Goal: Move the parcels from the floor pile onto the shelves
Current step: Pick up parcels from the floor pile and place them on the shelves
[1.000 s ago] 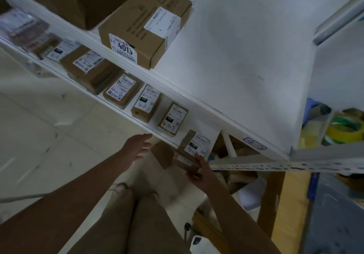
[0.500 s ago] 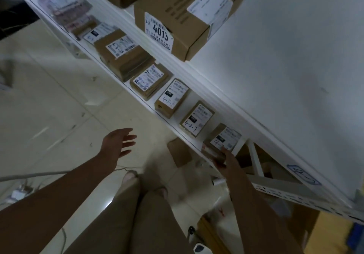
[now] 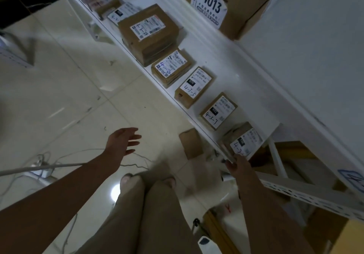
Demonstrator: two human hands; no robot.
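Observation:
A small brown parcel (image 3: 243, 141) with a white label lies at the near end of the white shelf (image 3: 226, 70), last in a row of labelled parcels. My right hand (image 3: 237, 165) reaches up to it, fingertips closed on its near end at the shelf's edge. My left hand (image 3: 123, 141) hangs over the floor to the left, fingers spread and holding nothing. Another brown parcel (image 3: 191, 143) lies on the tiled floor just below the shelf edge.
The row holds parcels marked 4-3-7 (image 3: 217, 112) and 4-3-5 (image 3: 195, 86), then a bigger box (image 3: 149, 32). A box labelled 4013 (image 3: 222, 5) sits on the shelf above. A perforated rail (image 3: 305, 190) juts out at right. A power strip and cables (image 3: 41, 168) lie at left.
My right hand has carried the small parcel up onto the shelf's near end and slid it in. My left hand has drifted left and away from the shelf.

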